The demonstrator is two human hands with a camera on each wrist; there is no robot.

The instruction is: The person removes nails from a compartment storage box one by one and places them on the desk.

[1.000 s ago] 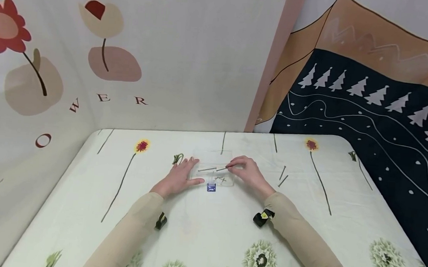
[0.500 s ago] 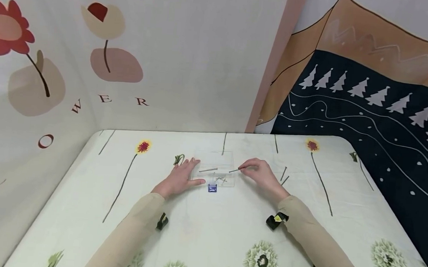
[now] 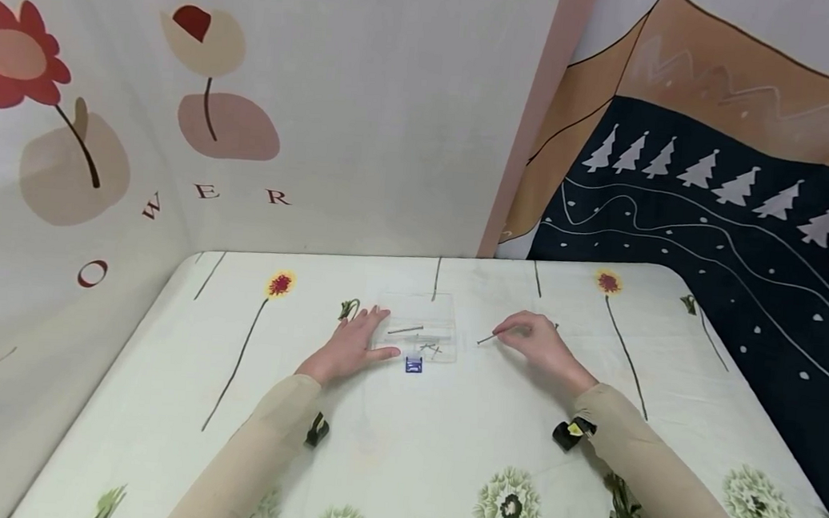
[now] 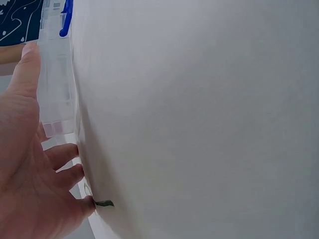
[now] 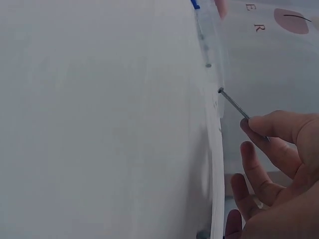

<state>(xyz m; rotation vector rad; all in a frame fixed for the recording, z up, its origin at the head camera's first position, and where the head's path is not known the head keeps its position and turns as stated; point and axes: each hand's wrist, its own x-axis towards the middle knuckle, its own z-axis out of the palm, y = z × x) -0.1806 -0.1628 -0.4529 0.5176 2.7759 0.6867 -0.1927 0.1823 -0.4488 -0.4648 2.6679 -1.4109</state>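
Observation:
A clear plastic box [image 3: 447, 303] with a blue latch [image 3: 413, 365] lies on the cloth. A longer nail [image 3: 405, 330] and several small crossed nails [image 3: 431, 348] show in it. My left hand [image 3: 346, 349] rests at the box's left end, fingers spread and thumb along the near side. Right of the box, my right hand [image 3: 544, 348] pinches a nail [image 5: 234, 104] between thumb and fingertips. The nail's head points away from the hand, toward the box side. Behind that hand, the tip of another nail [image 3: 556, 326] peeks out; the rest is hidden.
A white flower-printed cloth [image 3: 385, 466] covers the table. Behind it hangs a pale printed curtain [image 3: 366, 127], and a dark tree-patterned one [image 3: 721, 208] is at the right. Black wrist cameras [image 3: 568, 436] sit on both sleeves.
My right hand has moved right, carrying the pinched nail from over the box to beside it. It now covers most of the loose nails there. The left hand stays at the box.

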